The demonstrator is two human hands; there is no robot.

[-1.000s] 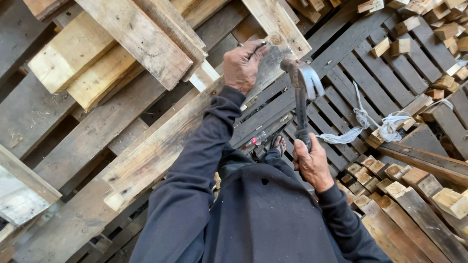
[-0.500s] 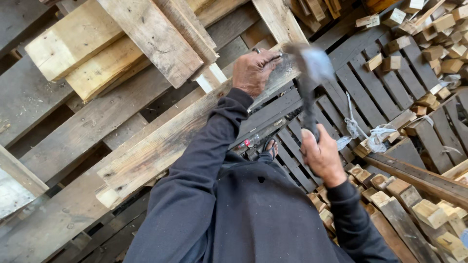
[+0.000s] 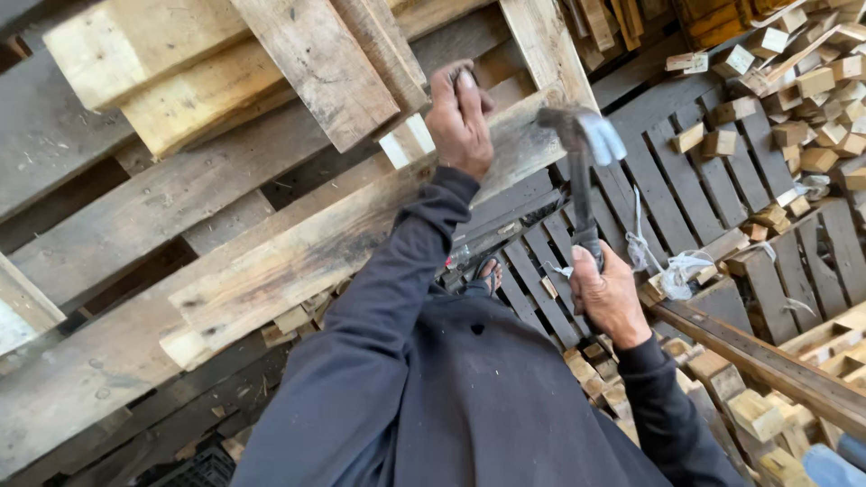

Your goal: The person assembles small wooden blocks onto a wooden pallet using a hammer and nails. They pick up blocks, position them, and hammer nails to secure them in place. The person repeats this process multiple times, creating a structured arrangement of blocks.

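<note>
The right hand (image 3: 612, 293) had its fingers clamped on the hammer (image 3: 584, 171), handle pointing to twelve o'clock. The left hand (image 3: 460, 117), fingers curled, pressed the pale plank (image 3: 298, 261) at ten o'clock, nearer the head.

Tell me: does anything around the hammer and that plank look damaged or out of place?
Yes. Small wooden blocks lie scattered over the dark pallets, and white cord lies loose and tangled there. The plank under the left hand sits askew. The right hand grips the hammer.

Hammer (image 3: 582, 158): I see a dark handle upright, its metal head raised beside the plank.
Plank (image 3: 298, 252): pale, weathered, lying slantwise.
</note>
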